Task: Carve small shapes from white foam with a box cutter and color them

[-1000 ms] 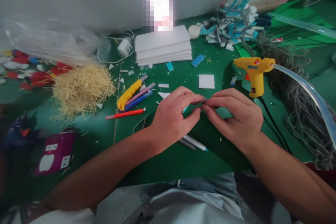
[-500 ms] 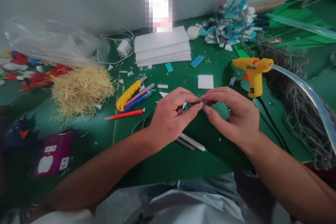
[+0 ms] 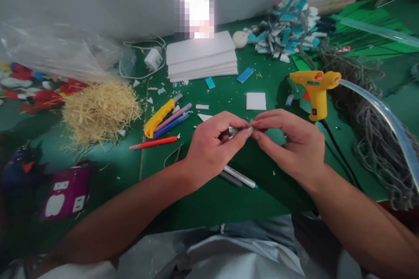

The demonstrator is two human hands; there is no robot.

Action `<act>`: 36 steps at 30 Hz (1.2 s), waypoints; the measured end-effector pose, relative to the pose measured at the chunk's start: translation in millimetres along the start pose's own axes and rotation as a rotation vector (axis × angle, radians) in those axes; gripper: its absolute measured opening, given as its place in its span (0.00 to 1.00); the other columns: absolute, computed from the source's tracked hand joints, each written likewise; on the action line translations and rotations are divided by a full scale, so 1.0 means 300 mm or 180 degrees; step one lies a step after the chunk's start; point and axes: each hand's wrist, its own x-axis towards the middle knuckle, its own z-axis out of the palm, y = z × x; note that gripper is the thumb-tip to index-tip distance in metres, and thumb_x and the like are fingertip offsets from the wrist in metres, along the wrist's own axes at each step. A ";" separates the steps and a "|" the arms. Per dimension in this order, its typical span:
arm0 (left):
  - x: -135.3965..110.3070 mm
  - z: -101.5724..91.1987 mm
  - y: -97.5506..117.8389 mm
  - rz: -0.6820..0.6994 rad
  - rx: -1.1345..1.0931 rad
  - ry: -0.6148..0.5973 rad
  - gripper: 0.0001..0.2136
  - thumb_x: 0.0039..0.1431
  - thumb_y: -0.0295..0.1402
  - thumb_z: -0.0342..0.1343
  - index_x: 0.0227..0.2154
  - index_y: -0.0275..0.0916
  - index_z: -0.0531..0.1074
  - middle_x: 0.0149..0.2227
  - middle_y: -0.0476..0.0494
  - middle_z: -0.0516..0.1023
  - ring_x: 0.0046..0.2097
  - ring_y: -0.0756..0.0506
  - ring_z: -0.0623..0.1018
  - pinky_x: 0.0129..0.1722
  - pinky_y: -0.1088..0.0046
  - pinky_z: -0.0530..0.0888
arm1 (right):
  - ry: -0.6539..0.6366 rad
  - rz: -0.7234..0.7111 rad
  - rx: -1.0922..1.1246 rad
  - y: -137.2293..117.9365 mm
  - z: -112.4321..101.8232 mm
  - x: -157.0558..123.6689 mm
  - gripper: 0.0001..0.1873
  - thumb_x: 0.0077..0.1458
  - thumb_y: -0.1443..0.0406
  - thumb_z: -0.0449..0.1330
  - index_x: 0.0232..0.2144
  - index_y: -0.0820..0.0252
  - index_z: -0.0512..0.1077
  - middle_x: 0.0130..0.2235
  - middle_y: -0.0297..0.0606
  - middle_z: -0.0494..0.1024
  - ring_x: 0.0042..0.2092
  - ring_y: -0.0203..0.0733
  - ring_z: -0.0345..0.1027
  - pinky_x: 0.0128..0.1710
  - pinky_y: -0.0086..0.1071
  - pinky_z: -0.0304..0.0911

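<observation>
My left hand (image 3: 216, 146) and my right hand (image 3: 290, 146) meet fingertip to fingertip above the green table. Each pinches thumb against index finger at a tiny greyish piece (image 3: 250, 126), mostly covered by the fingertips and too small to name. Beneath my left wrist lie a white marker (image 3: 240, 176) with a blue tip and a dark grey pen (image 3: 231, 178). A white foam square (image 3: 255, 101) rests just beyond my fingers. To the right of it, a yellow glue gun (image 3: 317, 93) with a clear glue stick stands beside a heap of grey yarn (image 3: 369, 139).
White foam sheets (image 3: 201, 59) are stacked at the back. Left of my hands lie a yellow utility knife (image 3: 160, 117), a blue pen (image 3: 172, 125) and a red pen (image 3: 153, 143). Straw (image 3: 101, 111), a purple box (image 3: 67, 192) and a pile of blue-and-white strips (image 3: 288, 30) surround the work area.
Both hands keep their pinch in nearly the same spot, with the fingertips slightly closer together. The whole view has shifted a little.
</observation>
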 end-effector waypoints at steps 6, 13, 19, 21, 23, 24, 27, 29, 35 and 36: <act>0.002 0.008 -0.001 0.0084 0.0049 0.0092 0.02 0.61 0.29 0.64 0.32 0.39 0.79 0.33 0.50 0.81 0.26 0.54 0.68 0.25 0.77 0.66 | -0.0044 -0.0235 -0.0270 -0.005 -0.003 0.002 0.08 0.59 0.72 0.64 0.33 0.52 0.74 0.33 0.33 0.83 0.33 0.38 0.79 0.31 0.31 0.74; -0.007 0.013 -0.005 0.0142 0.0023 0.0273 0.04 0.59 0.25 0.66 0.34 0.41 0.80 0.32 0.52 0.82 0.25 0.55 0.68 0.24 0.80 0.67 | -0.0111 -0.0227 -0.0143 -0.003 0.004 0.003 0.09 0.57 0.72 0.64 0.33 0.52 0.72 0.32 0.32 0.82 0.32 0.38 0.78 0.31 0.32 0.73; -0.013 0.022 -0.017 0.0292 -0.0139 0.0517 0.06 0.58 0.24 0.66 0.35 0.41 0.77 0.33 0.53 0.81 0.25 0.55 0.70 0.24 0.81 0.69 | -0.0157 -0.0121 0.0090 -0.007 0.004 0.004 0.09 0.57 0.72 0.64 0.32 0.52 0.72 0.31 0.31 0.81 0.32 0.37 0.77 0.31 0.31 0.72; -0.013 0.020 -0.018 0.0478 -0.0033 0.0490 0.06 0.60 0.23 0.65 0.34 0.40 0.76 0.32 0.53 0.81 0.26 0.55 0.72 0.25 0.80 0.70 | -0.0124 -0.0033 0.0181 -0.009 0.006 0.002 0.09 0.57 0.72 0.64 0.32 0.53 0.72 0.31 0.31 0.81 0.33 0.37 0.77 0.32 0.31 0.72; -0.013 0.015 -0.019 0.0700 0.0155 0.0381 0.06 0.62 0.22 0.63 0.34 0.40 0.77 0.33 0.52 0.83 0.27 0.55 0.73 0.26 0.80 0.70 | -0.0048 0.0042 0.0272 -0.011 0.009 0.000 0.09 0.57 0.73 0.64 0.32 0.53 0.72 0.31 0.31 0.80 0.33 0.37 0.77 0.33 0.31 0.72; -0.013 0.011 -0.019 0.0802 0.0254 0.0319 0.06 0.63 0.22 0.63 0.35 0.40 0.78 0.34 0.52 0.83 0.28 0.55 0.75 0.27 0.80 0.71 | -0.0011 0.0065 0.0310 -0.011 0.010 -0.001 0.09 0.57 0.73 0.64 0.32 0.53 0.72 0.31 0.31 0.80 0.33 0.37 0.76 0.33 0.31 0.72; -0.013 0.000 -0.020 0.1115 0.0623 0.0215 0.06 0.66 0.23 0.62 0.37 0.40 0.79 0.37 0.50 0.86 0.35 0.53 0.81 0.32 0.80 0.74 | 0.0072 0.0081 0.0375 -0.011 0.013 -0.003 0.10 0.56 0.74 0.64 0.32 0.52 0.73 0.31 0.30 0.80 0.33 0.37 0.75 0.33 0.32 0.72; -0.014 -0.006 -0.019 0.1268 0.0985 0.0133 0.06 0.68 0.24 0.60 0.39 0.41 0.80 0.40 0.49 0.87 0.40 0.51 0.83 0.38 0.78 0.77 | 0.0061 0.0041 0.0347 -0.010 0.013 -0.001 0.10 0.56 0.74 0.64 0.32 0.52 0.73 0.31 0.30 0.80 0.32 0.37 0.75 0.32 0.32 0.72; -0.010 -0.018 -0.010 0.1103 0.1419 -0.0167 0.07 0.71 0.28 0.56 0.41 0.41 0.79 0.41 0.47 0.86 0.42 0.49 0.83 0.42 0.75 0.77 | -0.0034 -0.0097 0.0234 -0.013 0.008 0.005 0.10 0.56 0.73 0.64 0.31 0.51 0.73 0.31 0.31 0.81 0.32 0.39 0.76 0.30 0.34 0.73; -0.006 -0.020 -0.007 0.1018 0.1339 -0.0208 0.07 0.71 0.27 0.56 0.40 0.41 0.79 0.40 0.46 0.85 0.42 0.49 0.82 0.41 0.75 0.77 | -0.0034 -0.0102 0.0225 -0.014 0.007 0.005 0.10 0.56 0.73 0.64 0.31 0.51 0.73 0.30 0.31 0.80 0.32 0.39 0.76 0.30 0.34 0.73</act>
